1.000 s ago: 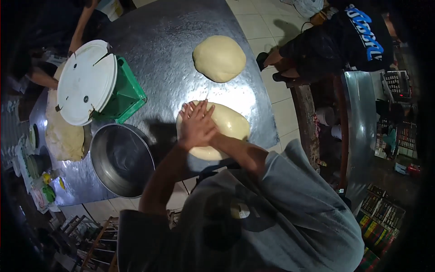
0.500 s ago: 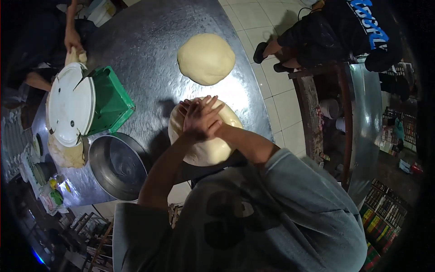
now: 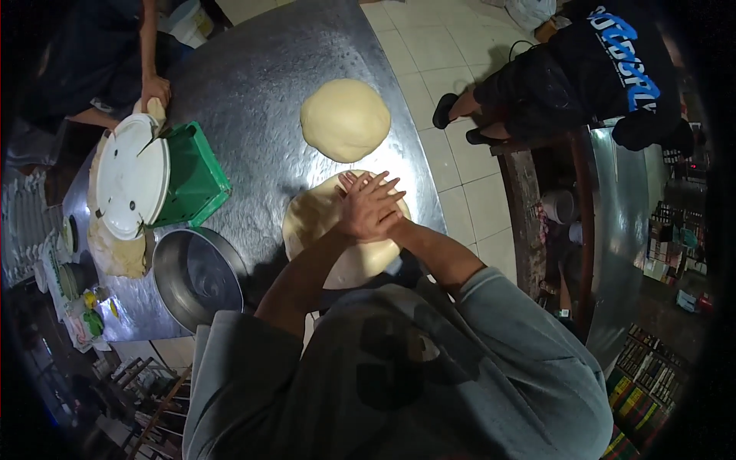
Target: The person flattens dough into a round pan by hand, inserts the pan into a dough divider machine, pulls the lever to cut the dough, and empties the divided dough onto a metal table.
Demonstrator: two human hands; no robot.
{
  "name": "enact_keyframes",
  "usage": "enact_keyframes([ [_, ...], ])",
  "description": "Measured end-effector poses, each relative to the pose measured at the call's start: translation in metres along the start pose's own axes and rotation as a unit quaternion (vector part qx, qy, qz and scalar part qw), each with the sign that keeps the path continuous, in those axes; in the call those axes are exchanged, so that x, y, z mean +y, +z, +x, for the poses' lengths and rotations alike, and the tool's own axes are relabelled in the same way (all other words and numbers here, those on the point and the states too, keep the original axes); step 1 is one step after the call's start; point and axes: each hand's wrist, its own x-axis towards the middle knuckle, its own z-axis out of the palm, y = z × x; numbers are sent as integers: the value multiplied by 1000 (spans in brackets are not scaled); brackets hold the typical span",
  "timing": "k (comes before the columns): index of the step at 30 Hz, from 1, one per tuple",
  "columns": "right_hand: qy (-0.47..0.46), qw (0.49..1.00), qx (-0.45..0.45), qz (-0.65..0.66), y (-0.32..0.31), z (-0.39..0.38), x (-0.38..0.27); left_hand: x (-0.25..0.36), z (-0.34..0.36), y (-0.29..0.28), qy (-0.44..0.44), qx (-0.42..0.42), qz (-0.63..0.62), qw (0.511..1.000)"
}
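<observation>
My hands are stacked on a smooth pale dough mass (image 3: 305, 222) near the front of the steel table, pressing into it with fingers stretched out and apart. My left hand (image 3: 366, 208) lies over my right hand (image 3: 389, 225), which is partly hidden beneath it. A second round lump of dough (image 3: 345, 120) rests just beyond them. To the left are a green scale (image 3: 184, 180) with a cracked white pan (image 3: 134, 172) and a round, deep steel pan (image 3: 195, 280). A flattened piece of dough (image 3: 119, 254) lies beside and partly behind the scale.
A co-worker's hand (image 3: 155, 90) holds pale dough behind the scale at upper left. Another person (image 3: 567, 69) in dark clothes is at upper right, by a steel-topped bench (image 3: 613, 245). Cloths and small items (image 3: 84, 310) line the table's left edge (image 3: 69, 222).
My stacked hands have shifted right across the dough, and its left part now shows dented. The co-worker at upper left has taken hold of dough behind the scale. The whole view has shifted slightly.
</observation>
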Motion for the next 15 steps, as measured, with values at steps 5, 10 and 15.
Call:
enact_keyframes([
  [5,53,996,-59,39,-26,-36,-15,27,-29,17,-32,-22,-27,999],
  [10,107,984,-119,84,-51,-92,-53,84,-54,9,-29,8,30,999],
  [15,144,968,-174,113,-71,-47,-62,72,-51,16,-21,11,17,1000],
])
